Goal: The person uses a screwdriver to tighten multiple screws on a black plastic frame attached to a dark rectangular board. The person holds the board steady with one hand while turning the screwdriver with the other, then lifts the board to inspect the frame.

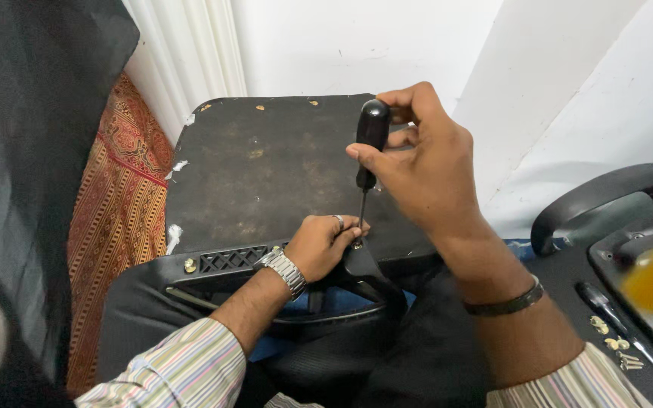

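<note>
My right hand grips the screwdriver upright, its tip at a screw on the chair seat underside. My left hand pinches around that tip. If the tip slips, it could jab my fingers.

Beyond the hands, the dark board lies bare up to the white wall, leaving open room there. Left of the left hand, a patterned cloth and a dark chair back crowd in. Right of the right hand, a black armrest and loose screws block the way.
</note>
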